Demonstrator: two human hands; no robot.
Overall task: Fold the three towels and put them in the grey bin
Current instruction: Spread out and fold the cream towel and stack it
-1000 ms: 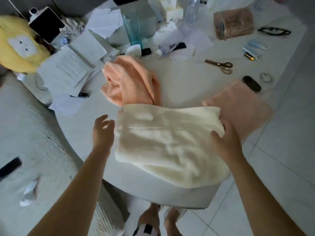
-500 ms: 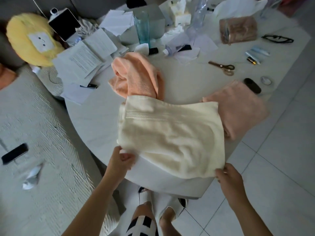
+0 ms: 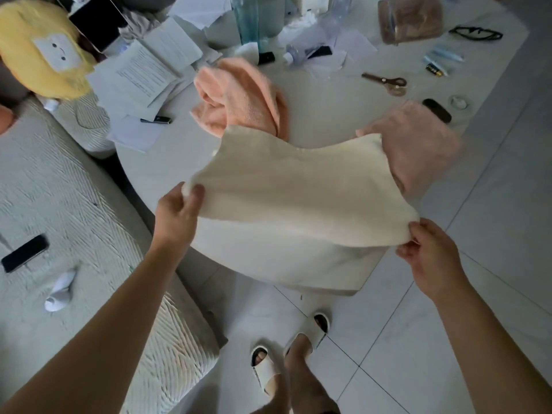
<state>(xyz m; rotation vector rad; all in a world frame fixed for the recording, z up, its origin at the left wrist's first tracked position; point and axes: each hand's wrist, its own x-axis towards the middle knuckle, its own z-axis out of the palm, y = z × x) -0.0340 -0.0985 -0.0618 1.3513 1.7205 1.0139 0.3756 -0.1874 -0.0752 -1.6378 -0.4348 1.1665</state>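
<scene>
A cream towel (image 3: 298,201) is stretched in the air over the near edge of the white round table (image 3: 167,174). My left hand (image 3: 176,210) pinches its near left corner. My right hand (image 3: 430,252) pinches its near right corner. The towel's far edge still reaches over the table. Behind it an orange towel (image 3: 242,97) lies crumpled on the table. A pink towel (image 3: 418,144) lies flat at the table's right edge, partly hidden by the cream one. No grey bin shows in the head view.
Papers (image 3: 143,70), a pen (image 3: 156,120), scissors (image 3: 385,82), glasses (image 3: 476,33), a blue-green tumbler (image 3: 248,19) and a brown bag (image 3: 409,19) crowd the far table. A yellow plush (image 3: 38,52) and a phone (image 3: 24,256) lie on the white sofa (image 3: 74,204), left. My slippered feet (image 3: 286,351) stand on tiled floor.
Both hands went from the towel's sides to its near corners, took hold and lifted them up and toward me, so the cream towel now hangs stretched above the table edge.
</scene>
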